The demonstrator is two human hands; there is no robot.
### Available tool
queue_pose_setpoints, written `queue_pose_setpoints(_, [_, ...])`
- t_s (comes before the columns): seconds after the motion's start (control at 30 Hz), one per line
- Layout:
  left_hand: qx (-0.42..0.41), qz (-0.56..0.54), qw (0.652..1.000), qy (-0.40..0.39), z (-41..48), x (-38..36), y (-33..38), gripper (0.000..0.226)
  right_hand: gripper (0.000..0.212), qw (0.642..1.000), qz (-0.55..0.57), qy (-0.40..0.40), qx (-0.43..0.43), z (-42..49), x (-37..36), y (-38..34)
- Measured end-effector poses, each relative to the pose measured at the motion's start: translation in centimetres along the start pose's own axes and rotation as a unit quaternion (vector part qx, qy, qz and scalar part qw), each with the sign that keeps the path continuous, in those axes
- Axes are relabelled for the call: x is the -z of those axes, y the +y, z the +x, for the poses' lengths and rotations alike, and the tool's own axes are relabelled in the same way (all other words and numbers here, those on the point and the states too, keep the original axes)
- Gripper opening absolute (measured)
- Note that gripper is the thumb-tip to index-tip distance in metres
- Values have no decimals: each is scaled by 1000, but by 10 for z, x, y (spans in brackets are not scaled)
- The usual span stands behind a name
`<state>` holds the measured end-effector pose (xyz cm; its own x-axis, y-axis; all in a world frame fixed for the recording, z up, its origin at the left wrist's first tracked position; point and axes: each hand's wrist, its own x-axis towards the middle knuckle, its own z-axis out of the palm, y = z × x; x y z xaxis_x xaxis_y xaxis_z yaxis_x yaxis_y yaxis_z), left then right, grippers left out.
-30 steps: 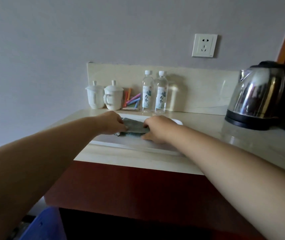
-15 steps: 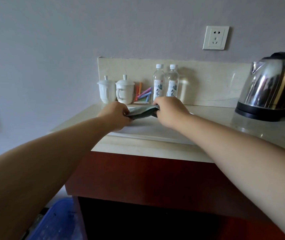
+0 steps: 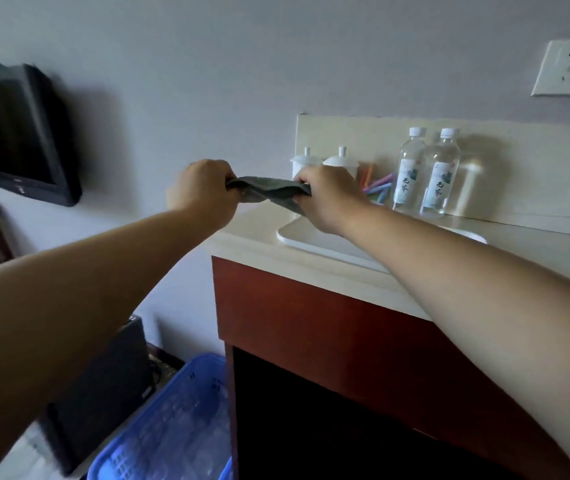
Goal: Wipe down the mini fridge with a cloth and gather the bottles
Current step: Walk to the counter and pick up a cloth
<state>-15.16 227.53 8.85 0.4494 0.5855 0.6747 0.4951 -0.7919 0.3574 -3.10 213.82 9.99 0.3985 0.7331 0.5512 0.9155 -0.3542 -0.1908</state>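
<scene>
Red-brown cabinet (image 3: 311, 306) w/ a cream counter (image 3: 242, 244) fills the right side. There's a dark opening below it, and I can't tell if the mini fridge sits in there. A black screen (image 3: 17, 133) hangs on the wall at far left, and a blue basket (image 3: 172, 420) is on the floor by the cabinet's corner. A white tray (image 3: 297, 237) lies on the counter.

Both hands are raised. The left hand (image 3: 204, 192) is fisted on one end of the grey cloth (image 3: 269, 190), just off the counter's left end. The right hand (image 3: 328, 199) has its fingers curled round the other end, above the tray. The cloth hangs stretched between them, touching nothing else.

It's soft, light and floppy — prob. best bunched into one palm for wiping.

Left bottle (image 3: 410, 168) and right bottle (image 3: 439, 174) stand upright side by side at the backsplash. They're smooth plastic, maybe slippery — grip mid-body over the label, not the cap.
</scene>
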Motion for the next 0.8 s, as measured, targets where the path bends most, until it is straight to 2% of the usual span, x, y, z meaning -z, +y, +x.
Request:
queue_pose_setpoints(0.1, [32, 51, 998, -12, -13, 29, -28, 13, 14, 996, 57, -36, 53, 10, -14, -23])
queue_pose_setpoints(0.2, [53, 115, 990, -70, -34, 61, -53, 18, 16, 983, 88, -113, 111, 15, -29, -48])
queue_pose_setpoints(0.37, [136, 243, 949, -145, -95, 96, -81, 21, 22, 934, 103, -272, 206, -1, -63, -93])
queue_pose_setpoints(0.5, [235, 246, 917, -210, -162, 116, -100, 17, 22, 893, 111, -343, 270, -31, -91, -129])
queue_pose_setpoints(0.67, [349, 214, 884, -224, -244, 151, -114, 9, 7, 840, 124, -385, 360, -80, -118, -184])
queue_pose_setpoints(0.8, [399, 226, 866, -201, -290, 186, -123, 10, 17, 816, 114, -384, 416, -117, -129, -228])
